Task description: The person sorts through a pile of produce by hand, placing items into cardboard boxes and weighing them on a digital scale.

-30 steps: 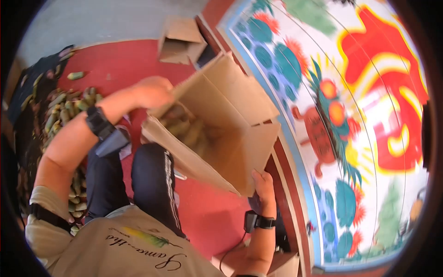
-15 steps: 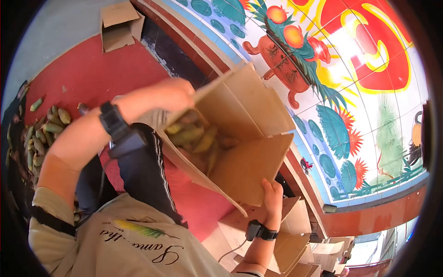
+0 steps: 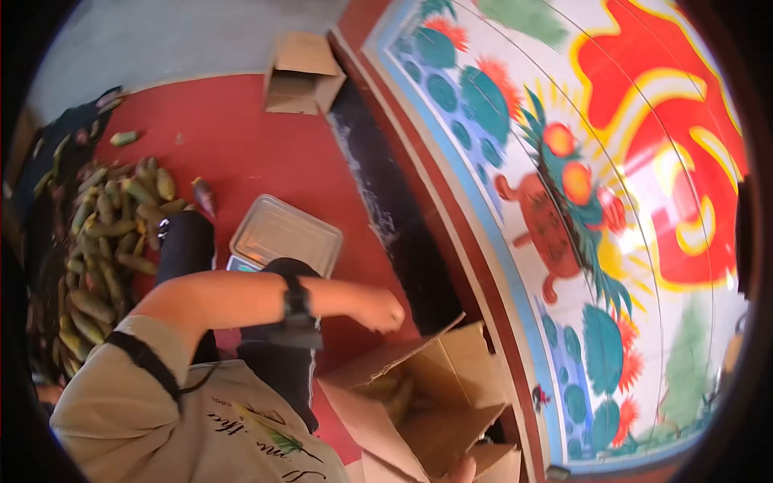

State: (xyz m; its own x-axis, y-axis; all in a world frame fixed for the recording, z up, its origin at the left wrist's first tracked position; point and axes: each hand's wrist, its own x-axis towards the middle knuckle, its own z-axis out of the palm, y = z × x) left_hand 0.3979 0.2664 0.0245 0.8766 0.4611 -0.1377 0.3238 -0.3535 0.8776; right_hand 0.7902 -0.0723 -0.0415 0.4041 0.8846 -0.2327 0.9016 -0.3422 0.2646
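Note:
An open cardboard box stands tilted at my lower right, with several long green-brown vegetables inside, partly in shadow. My right hand is at the box's near rim; only its thumb side shows, pressed against the cardboard. My left hand, slightly blurred, is curled closed above the box's far left edge, apart from it, with nothing visible in it. A scale with a metal-looking tray rests on the red floor beyond my knees.
A heap of long green-brown vegetables lies on dark cloth at the left. One purplish vegetable lies apart on the red floor. Another open cardboard box is farther off. A painted tile wall runs along the right.
My left hand has come off the box's rim and is apart from it. The box has gone lower, toward the right side of my body. The view has turned, uncovering the scale.

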